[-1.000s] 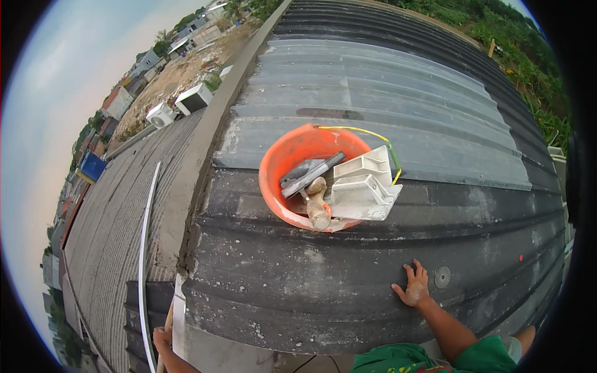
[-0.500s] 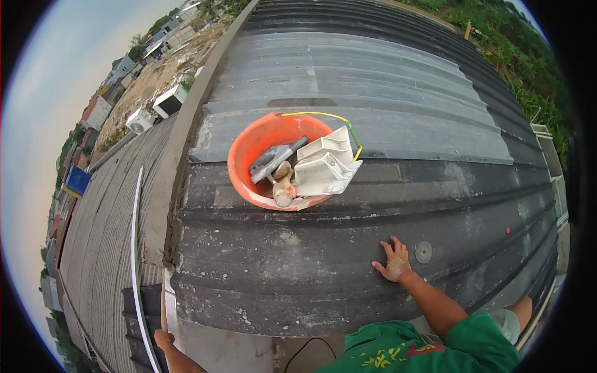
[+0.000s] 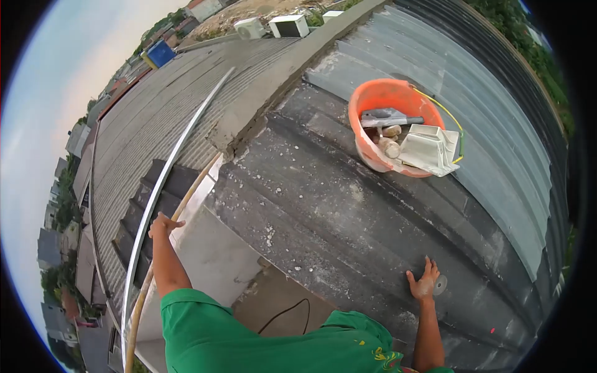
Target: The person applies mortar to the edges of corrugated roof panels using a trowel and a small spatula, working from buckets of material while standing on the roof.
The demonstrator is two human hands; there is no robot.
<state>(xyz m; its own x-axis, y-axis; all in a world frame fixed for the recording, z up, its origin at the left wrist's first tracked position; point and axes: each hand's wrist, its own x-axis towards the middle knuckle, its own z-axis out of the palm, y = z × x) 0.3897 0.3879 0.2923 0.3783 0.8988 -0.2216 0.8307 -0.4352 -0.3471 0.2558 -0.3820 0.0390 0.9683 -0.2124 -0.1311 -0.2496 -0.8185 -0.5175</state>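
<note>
My left hand (image 3: 164, 225) is at the roof's left edge, over a long tan wooden pole (image 3: 194, 188). Its fingers bend down on one side of the pole and its thumb points out on the other; the fingertips are hidden. Close beside runs a long white metal strip (image 3: 163, 171). My right hand (image 3: 424, 285) lies open on the dark corrugated roof sheet (image 3: 336, 230), fingers spread, touching or nearly touching a grey round disc (image 3: 440, 285). Farther up the roof stands an orange bucket (image 3: 367, 102) holding white angled plastic pieces (image 3: 429, 149), a grey tube-like piece and a brownish tool head, partly hidden.
A cement ledge (image 3: 273, 99) borders the roof on the left, with a lower grey roof (image 3: 149, 118) beyond it. Below my body, a black cable (image 3: 283, 313) hangs over a gap by a pale wall (image 3: 217, 267). Translucent sheets (image 3: 485, 124) cover the upper roof.
My view has turned left, so the bucket and roof appear farther right. My left hand now shows higher in view along the pole, its thumb out. My right hand stays flat by the disc.
</note>
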